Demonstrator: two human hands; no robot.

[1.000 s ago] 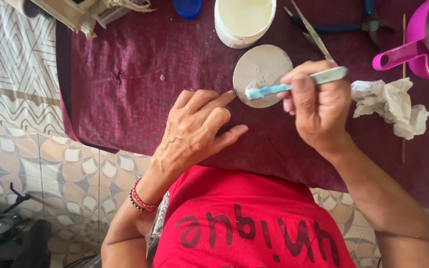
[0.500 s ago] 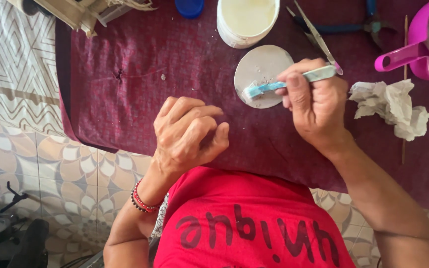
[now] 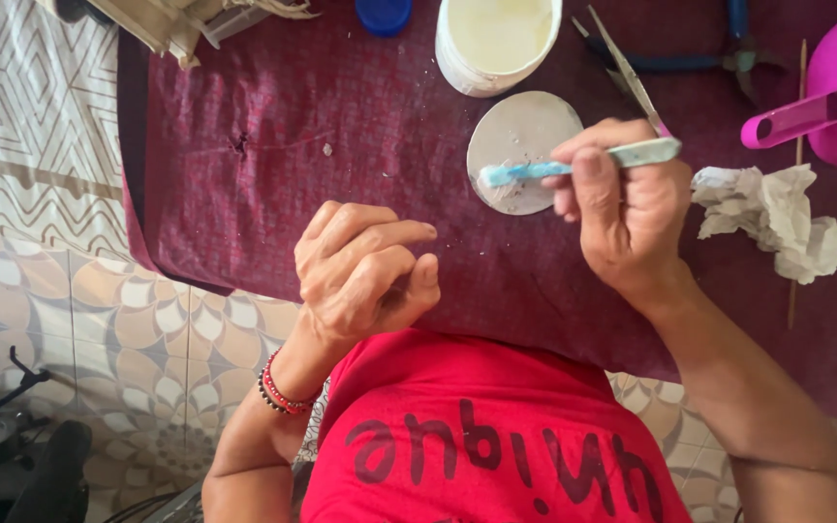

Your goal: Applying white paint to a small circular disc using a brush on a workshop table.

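R hand (image 3: pixel 627 218) grips a pale blue stick (image 3: pixel 573 165), long axis near level, tip pointing left onto the grey round disc (image 3: pixel 523 150). L hand (image 3: pixel 365 266) loosely curled, holding nothing, well left-below the disc. Disc lies on maroon cloth (image 3: pixel 322 126); white tub (image 3: pixel 496 39) just above it, crumpled tissue (image 3: pixel 772 218) to its right. Patterned tile floor (image 3: pixel 41 194) left.

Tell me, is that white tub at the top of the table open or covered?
Open. The white tub has no lid on it, and from above its pale cream inside shows right up to the rim.

Matt maroon woven cloth (image 3: pixel 293 126), dull grey metal disc (image 3: pixel 520 136), crumpled white paper (image 3: pixel 777 218).
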